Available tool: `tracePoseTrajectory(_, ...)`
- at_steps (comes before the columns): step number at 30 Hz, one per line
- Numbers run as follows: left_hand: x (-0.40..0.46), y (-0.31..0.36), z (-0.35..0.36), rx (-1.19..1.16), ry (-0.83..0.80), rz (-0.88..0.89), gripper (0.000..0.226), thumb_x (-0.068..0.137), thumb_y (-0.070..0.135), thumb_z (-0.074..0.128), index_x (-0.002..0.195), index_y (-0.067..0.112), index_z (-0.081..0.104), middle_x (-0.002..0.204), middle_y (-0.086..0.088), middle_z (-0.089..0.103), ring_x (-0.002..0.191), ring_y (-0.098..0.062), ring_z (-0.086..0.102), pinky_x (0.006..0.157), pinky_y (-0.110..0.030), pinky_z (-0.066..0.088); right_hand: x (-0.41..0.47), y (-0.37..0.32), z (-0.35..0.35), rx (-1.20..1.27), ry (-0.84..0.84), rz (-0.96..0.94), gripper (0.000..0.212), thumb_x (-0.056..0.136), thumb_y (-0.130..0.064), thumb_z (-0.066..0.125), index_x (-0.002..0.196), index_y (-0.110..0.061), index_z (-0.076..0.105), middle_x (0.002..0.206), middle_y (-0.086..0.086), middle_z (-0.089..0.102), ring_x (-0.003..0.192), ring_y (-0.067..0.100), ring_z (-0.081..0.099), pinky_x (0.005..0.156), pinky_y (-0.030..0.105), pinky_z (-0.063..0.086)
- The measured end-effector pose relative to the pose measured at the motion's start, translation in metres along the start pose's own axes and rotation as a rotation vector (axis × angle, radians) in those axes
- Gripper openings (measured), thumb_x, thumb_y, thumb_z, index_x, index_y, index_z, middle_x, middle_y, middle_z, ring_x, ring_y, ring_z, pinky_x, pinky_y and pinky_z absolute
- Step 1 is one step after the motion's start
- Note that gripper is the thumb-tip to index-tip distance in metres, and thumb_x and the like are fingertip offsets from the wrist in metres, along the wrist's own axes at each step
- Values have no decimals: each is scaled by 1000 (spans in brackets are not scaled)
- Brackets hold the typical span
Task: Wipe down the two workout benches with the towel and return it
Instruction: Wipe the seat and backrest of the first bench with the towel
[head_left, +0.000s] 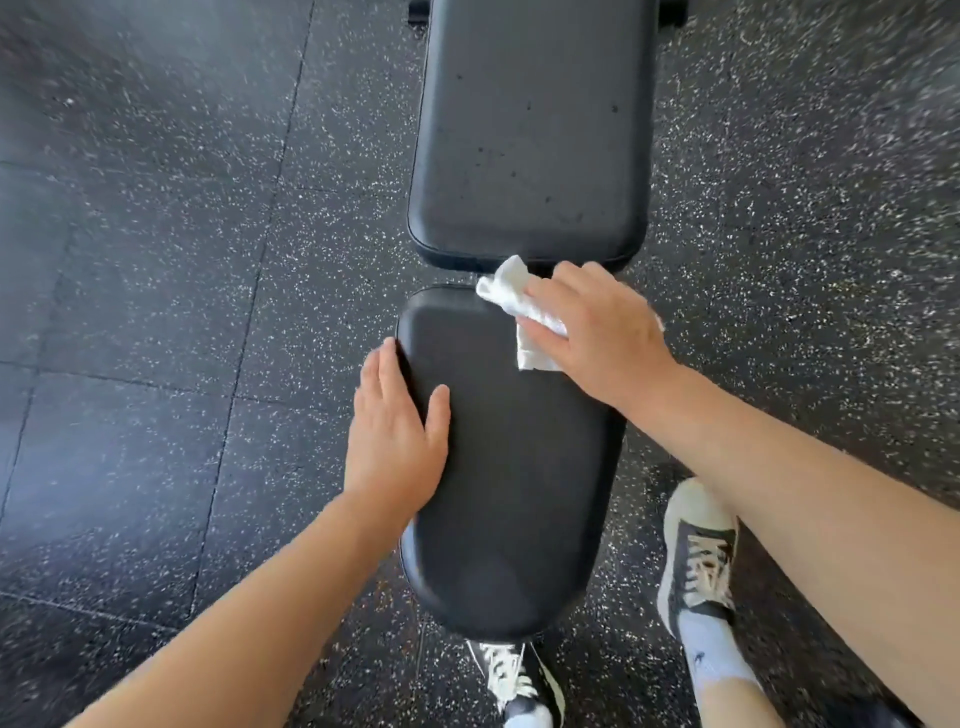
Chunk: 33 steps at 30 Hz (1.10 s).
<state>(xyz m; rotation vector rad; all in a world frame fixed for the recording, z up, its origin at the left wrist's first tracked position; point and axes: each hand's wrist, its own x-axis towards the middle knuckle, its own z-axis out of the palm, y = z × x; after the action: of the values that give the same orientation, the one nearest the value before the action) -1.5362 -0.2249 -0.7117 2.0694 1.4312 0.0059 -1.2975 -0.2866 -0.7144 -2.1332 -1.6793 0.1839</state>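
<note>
A black padded workout bench lies lengthwise below me, with a rounded seat pad (519, 493) near me and a longer back pad (530, 130) beyond a narrow gap. My right hand (597, 332) presses a crumpled white towel (519, 306) onto the far right corner of the seat pad. The towel sticks out from under my fingers toward the gap. My left hand (397, 436) rests flat on the seat pad's left edge, fingers together, holding nothing. Small dark specks dot the back pad. Only one bench is in view.
The floor (156, 312) is dark speckled rubber tile with visible seams. My two feet in dark sneakers with pale laces stand by the bench's near end, one (698, 551) to its right and one (524, 680) just under its tip.
</note>
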Motion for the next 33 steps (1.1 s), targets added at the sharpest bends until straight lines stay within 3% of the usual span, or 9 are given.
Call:
tracePoseTrajectory(4,21,12,-13,171,12,243,62,100,32,54,158,20,35,165,-7,25,145,-33,28,122,-46,28,-73,-8,-15,-5,41,98,25,90,-30,66,105,-12,73,85,4,54,76,29,49,58,43,46)
tracePoseTrajectory(10,25,14,1,277,58,346,59,102,25,50,159,20,36,168,-9,25,148,-44,23,125,-52,21,-184,-76,13,57,-142,-412,31,89,-34,70,113,-16,75,89,-2,60,71,21,45,63,34,37)
tracePoseTrajectory(14,15,12,8,304,37,360,61,105,31,35,164,20,26,173,-10,13,156,-42,8,128,-52,13,-159,-53,13,10,-100,-506,32,91,-41,68,110,-17,74,87,-1,60,73,22,51,60,34,40)
tracePoseTrajectory(16,15,14,7,336,37,361,62,104,32,33,164,20,25,173,-9,13,157,-40,9,127,-53,15,-124,-30,11,-7,14,-349,27,88,-38,74,102,-14,76,83,3,59,70,25,53,56,38,45)
tracePoseTrajectory(18,16,16,3,402,49,379,62,103,32,34,164,20,27,172,-9,18,157,-35,12,125,-55,20,-83,0,2,35,96,-58,31,83,-34,78,105,-12,76,82,6,57,73,29,55,56,42,50)
tracePoseTrajectory(22,11,34,9,470,-22,569,60,101,29,43,160,24,35,169,-6,25,157,-32,17,122,-58,23,-39,40,-5,234,182,429,31,95,-35,65,118,-16,70,96,7,58,89,33,57,68,43,48)
tracePoseTrajectory(25,17,58,20,451,-39,632,58,101,32,44,158,24,39,167,-4,30,155,-32,22,121,-59,24,-62,20,6,320,250,560,37,96,-41,52,120,-16,63,104,3,55,93,29,55,69,42,46)
tracePoseTrajectory(29,22,80,42,412,33,563,62,97,40,46,157,27,40,164,-2,35,154,-30,23,121,-64,17,-147,-36,23,577,254,632,24,98,-33,59,118,-20,53,106,-6,52,93,23,55,73,43,46)
tracePoseTrajectory(33,16,80,59,331,115,504,67,90,37,50,156,30,40,163,3,35,156,-27,21,124,-61,12,-225,-88,35,796,185,769,30,90,-41,57,118,-45,46,109,-20,58,97,8,59,77,31,46)
